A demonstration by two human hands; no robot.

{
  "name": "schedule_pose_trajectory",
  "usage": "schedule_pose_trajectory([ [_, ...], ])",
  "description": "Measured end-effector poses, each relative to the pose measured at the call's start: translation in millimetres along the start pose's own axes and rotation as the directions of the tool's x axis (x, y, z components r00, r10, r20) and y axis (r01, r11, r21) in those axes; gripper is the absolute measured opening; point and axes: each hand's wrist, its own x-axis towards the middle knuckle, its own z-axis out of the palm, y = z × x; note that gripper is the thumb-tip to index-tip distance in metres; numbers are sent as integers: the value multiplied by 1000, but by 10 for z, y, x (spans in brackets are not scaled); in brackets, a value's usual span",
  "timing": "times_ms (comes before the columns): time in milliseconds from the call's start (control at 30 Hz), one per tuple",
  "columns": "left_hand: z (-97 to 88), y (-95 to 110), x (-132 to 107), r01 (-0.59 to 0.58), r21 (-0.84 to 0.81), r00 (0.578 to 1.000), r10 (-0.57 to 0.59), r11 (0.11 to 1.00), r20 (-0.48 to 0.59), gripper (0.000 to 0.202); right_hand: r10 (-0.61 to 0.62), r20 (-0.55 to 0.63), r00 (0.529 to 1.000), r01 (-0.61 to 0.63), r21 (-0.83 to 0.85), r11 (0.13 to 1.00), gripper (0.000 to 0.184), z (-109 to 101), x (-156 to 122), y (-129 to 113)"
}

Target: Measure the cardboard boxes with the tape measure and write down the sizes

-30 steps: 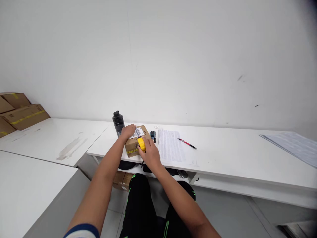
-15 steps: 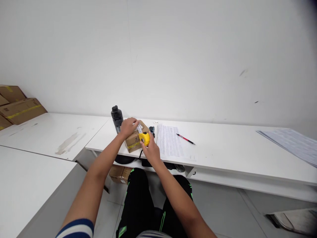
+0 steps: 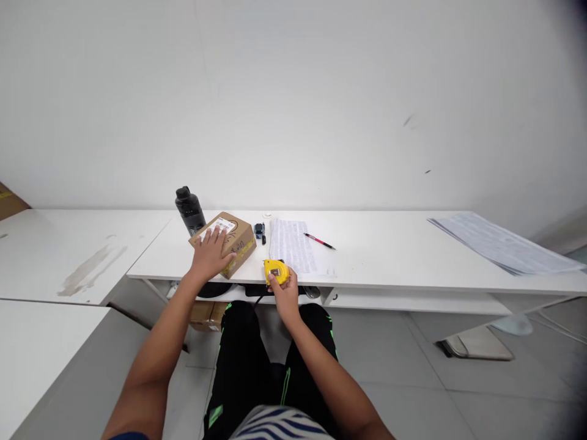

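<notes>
My left hand (image 3: 211, 253) lies with fingers spread on top of a small cardboard box (image 3: 239, 235) that has a white label, handwriting and yellow tape. In my right hand (image 3: 285, 293) is a yellow tape measure (image 3: 276, 272), held near the table's front edge with no blade visibly drawn out. A dark bottle (image 3: 191, 211) stands just behind the box. Between box and papers lies a small dark blue object (image 3: 260, 230) whose kind I cannot make out.
Printed sheets (image 3: 291, 244) lie to the right of the box, with a red and black pen (image 3: 320, 241) across their edge. A larger paper stack (image 3: 499, 244) is farther right. Under the white table (image 3: 376, 256) are a shelf (image 3: 413, 302) and a carton (image 3: 202, 315).
The tape blade that lay across the box is no longer out. My right hand has drawn the tape measure away from the box, and my left hand now rests flat on it. The view has shifted right.
</notes>
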Motion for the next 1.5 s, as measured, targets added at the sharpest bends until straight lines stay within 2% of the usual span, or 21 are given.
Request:
schedule_pose_trajectory([
  [133, -5, -306, -205, -191, -55, 980, 187, 980, -69, 77, 43, -57, 997, -41, 40, 998, 70, -160, -51, -53],
  [233, 116, -565, -420, -216, -107, 963, 193, 971, -191, 76, 23, -65, 998, -20, 42, 999, 65, -219, -68, -53],
  [333, 359, -779, -684, -155, -243, 949, 76, 958, -306, 81, -12, -13, 1000, 12, -9, 1000, 63, -195, -23, -46],
  [400, 550, -853, -854, -62, -357, 945, -60, 932, -322, 87, -36, 37, 999, 39, -65, 997, 62, -123, 43, -79],
  [467, 728, -872, -986, 64, -456, 950, -195, 887, -244, 90, -75, 74, 994, 83, -108, 991, 63, -5, 116, -161],
  [533, 856, -860, -1060, 184, -513, 953, -279, 838, -115, 89, -136, 112, 984, 149, -122, 981, 65, 146, 175, -295],
  [600, 902, -839, -1073, 240, -546, 952, -305, 802, -30, 89, -169, 164, 972, 188, -111, 976, 66, 316, 224, -469],
  [633, 888, -828, -1059, 232, -563, 953, -301, 793, -32, 91, -165, 199, 966, 189, -105, 976, 65, 408, 254, -566],
  [700, 783, -801, -993, 158, -604, 948, -292, 781, -129, 95, -145, 295, 945, 185, -112, 976, 63, 610, 345, -767],
  [767, 589, -760, -882, 70, -669, 899, -338, 740, -280, 89, -158, 439, 885, 240, -138, 961, 62, 847, 488, -959],
  [833, 339, -709, -738, 17, -767, 819, -448, 642, -357, 74, -214, 610, 763, 375, -148, 915, 62, 1118, 659, -1116],
  [867, 207, -684, -660, 10, -818, 798, -498, 574, -339, 70, -234, 696, 679, 450, -144, 881, 61, 1259, 738, -1174],
  [967, -143, -644, -462, 40, -909, 835, -514, 414, -198, 69, -182, 884, 430, 626, -147, 765, 59, 1632, 864, -1264],
  [1000, -232, -646, -420, 66, -924, 844, -515, 376, -149, 68, -149, 916, 373, 677, -159, 719, 59, 1720, 862, -1274],
  [1067, -359, -673, -383, 123, -936, 846, -528, 329, -75, 65, -105, 943, 317, 760, -186, 623, 58, 1822, 809, -1284],
  [1100, -401, -696, -382, 142, -939, 850, -524, 313, -47, 63, -97, 946, 311, 788, -199, 583, 58, 1837, 767, -1289],
  [1167, -458, -756, -392, 162, -948, 885, -465, 274, 17, 57, -92, 942, 322, 819, -228, 527, 58, 1805, 679, -1311],
  [1233, -498, -832, -388, 169, -958, 918, -391, 233, 67, 50, -88, 937, 339, 841, -260, 474, 58, 1711, 615, -1348],
  [1267, -516, -877, -377, 169, -961, 920, -385, 220, 74, 47, -86, 933, 349, 853, -278, 442, 58, 1644, 604, -1371],
  [1400, -545, -1099, -318, 147, -965, 867, -499, 218, 20, 38, -68, 907, 416, 859, -367, 358, 59, 1256, 791, -1452],
  [1500, -462, -1244, -329, 211, -946, 847, -530, 248, 50, 38, -15, 888, 460, 818, -417, 396, 60, 913, 1156, -1475],
])
